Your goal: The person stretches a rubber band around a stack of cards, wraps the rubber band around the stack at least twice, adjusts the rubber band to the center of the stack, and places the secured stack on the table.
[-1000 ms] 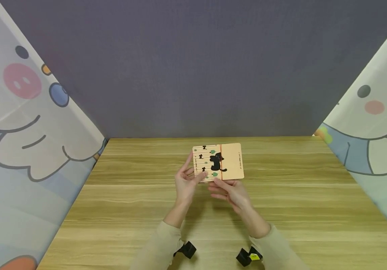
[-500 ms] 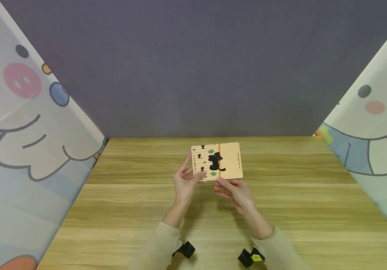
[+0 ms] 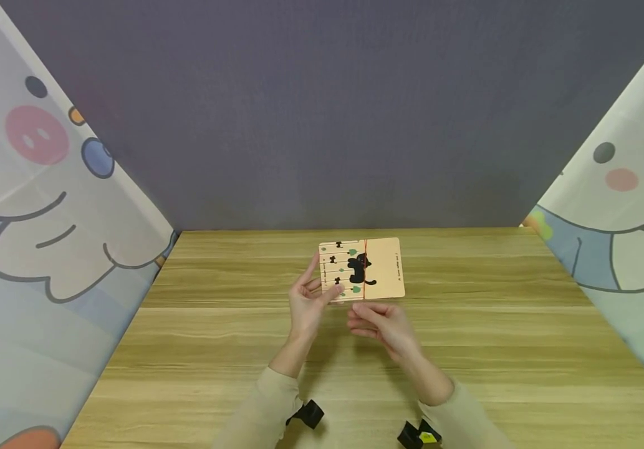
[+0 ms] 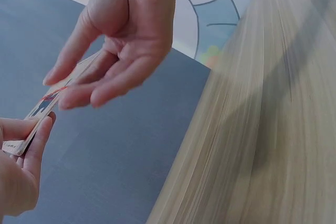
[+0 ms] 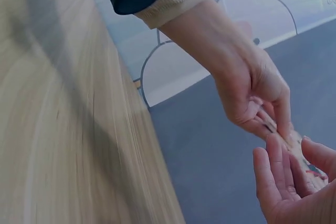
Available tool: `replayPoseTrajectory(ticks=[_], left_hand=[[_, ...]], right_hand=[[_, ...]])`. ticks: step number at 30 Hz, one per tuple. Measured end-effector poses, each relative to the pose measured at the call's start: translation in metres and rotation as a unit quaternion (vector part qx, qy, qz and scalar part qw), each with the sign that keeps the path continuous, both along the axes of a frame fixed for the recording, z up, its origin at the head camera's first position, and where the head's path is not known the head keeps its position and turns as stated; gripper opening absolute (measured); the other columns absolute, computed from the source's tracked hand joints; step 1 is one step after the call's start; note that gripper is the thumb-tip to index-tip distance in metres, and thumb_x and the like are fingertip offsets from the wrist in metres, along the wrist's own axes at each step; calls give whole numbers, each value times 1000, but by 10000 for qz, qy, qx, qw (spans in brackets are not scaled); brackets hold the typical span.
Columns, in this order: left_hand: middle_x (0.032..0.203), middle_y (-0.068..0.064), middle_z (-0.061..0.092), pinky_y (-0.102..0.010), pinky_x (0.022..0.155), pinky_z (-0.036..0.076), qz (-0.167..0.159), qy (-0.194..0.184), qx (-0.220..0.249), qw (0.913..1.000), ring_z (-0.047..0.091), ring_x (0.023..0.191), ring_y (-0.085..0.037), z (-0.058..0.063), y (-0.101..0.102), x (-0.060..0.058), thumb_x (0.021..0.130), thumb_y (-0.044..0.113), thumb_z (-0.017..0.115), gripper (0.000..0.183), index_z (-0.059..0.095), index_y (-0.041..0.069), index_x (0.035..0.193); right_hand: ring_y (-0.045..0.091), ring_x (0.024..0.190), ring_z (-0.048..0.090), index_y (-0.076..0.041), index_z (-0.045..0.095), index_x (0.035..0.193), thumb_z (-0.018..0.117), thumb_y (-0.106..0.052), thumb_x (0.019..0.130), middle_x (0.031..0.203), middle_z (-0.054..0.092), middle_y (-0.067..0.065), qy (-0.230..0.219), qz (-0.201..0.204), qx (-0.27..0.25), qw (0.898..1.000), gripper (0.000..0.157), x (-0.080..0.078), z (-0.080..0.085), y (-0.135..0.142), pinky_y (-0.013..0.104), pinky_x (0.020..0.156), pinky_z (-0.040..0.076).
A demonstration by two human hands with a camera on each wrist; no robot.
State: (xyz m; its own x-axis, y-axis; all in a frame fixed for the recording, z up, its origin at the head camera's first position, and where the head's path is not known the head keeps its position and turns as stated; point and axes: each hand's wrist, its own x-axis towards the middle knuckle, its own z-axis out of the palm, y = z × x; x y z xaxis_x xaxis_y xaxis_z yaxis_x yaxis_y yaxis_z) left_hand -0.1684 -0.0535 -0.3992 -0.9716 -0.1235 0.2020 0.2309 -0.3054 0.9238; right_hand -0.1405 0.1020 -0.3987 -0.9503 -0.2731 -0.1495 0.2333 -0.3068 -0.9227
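Note:
A small cream notebook (image 3: 386,268), printed with a black cat and green leaves, is held up above the table in the head view. A thin red band (image 3: 365,274) crosses it near the middle. My left hand (image 3: 307,305) grips the left end, thumb on the cover and fingers behind. Just below the lower edge is my right hand (image 3: 389,324), fingers loosely bent. In the left wrist view, a gap shows between the thumb and fingers of the right hand (image 4: 131,35). The right wrist view has the notebook (image 5: 310,171) partly hidden behind both hands.
The wood-grain table (image 3: 232,349) extends under both arms. A dark grey panel (image 3: 344,112) rises at the back. Cartoon-printed sheets (image 3: 41,249) stand at both sides. Black wrist cameras (image 3: 308,414) are at the sleeves.
My right hand touched the notebook's lower edge, slid right to the red band, then came down and left, slightly off the edge. The left hand keeps its grip, almost still.

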Motion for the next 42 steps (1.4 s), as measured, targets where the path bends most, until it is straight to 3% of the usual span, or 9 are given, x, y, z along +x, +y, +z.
replayPoseTrajectory(ticks=[5,9,11,13,18,21,27,33,42], left_hand=[[95,-24,62,-32,57,58,-23,47,43,10000,65,63,-20,0,-1,-1,68,-11,69,73,44,17,130],[94,-24,62,-31,56,57,-22,72,12,10000,64,59,-18,-1,-2,-2,68,-13,68,73,45,19,130],[93,-25,62,-32,56,58,-42,84,26,10000,64,59,-18,-2,-2,-2,68,-13,68,73,46,19,129],[92,-27,62,-33,56,58,-69,102,69,9999,64,60,-19,-3,-3,-2,68,-14,67,73,46,19,129],[90,-29,61,-36,56,58,-120,134,154,9997,65,63,-22,-6,-4,-1,68,-15,66,73,46,18,130],[86,-30,61,-38,56,58,-121,127,143,9997,64,59,-21,-6,-4,-1,68,-16,65,73,45,18,130],[81,-31,60,-39,57,57,-172,99,112,9997,63,56,-19,-8,-4,1,69,-15,66,73,45,18,130],[95,-31,59,-39,55,57,-230,140,163,9995,65,61,-22,-9,-4,2,68,-16,65,73,44,15,131],[90,-34,58,-38,55,58,-308,131,175,9993,64,60,-19,-9,-2,3,69,-16,65,71,44,14,131]], right_hand=[[24,79,64,6,62,97,60,-10,84,86,66,13,785,418,68,9960,21,2,-3,8,42,79,53],[27,83,63,4,59,107,58,-13,86,95,64,18,1664,655,228,9836,27,-20,-53,25,43,77,54],[27,83,63,2,59,109,56,-10,87,96,63,18,2081,662,411,9750,26,-30,-67,32,40,73,56],[27,81,63,3,59,108,57,-10,86,93,64,18,2347,553,631,9684,25,-28,-52,33,39,70,57],[23,74,64,10,60,99,62,-9,83,89,64,21,2602,76,1517,9535,26,-4,35,25,32,66,58],[16,76,63,9,61,100,63,-10,82,94,63,20,2452,-109,2137,9456,26,-5,56,24,26,67,56],[13,78,61,5,63,97,65,-12,81,92,65,13,2842,-475,2547,9231,24,-20,70,27,22,70,55],[11,78,61,2,65,95,66,-14,80,92,66,12,3212,-710,2794,9020,21,-39,75,28,20,72,53],[29,74,59,11,63,89,65,5,76,86,64,23,4073,-1043,3186,8496,14,-48,89,23,25,68,54]])
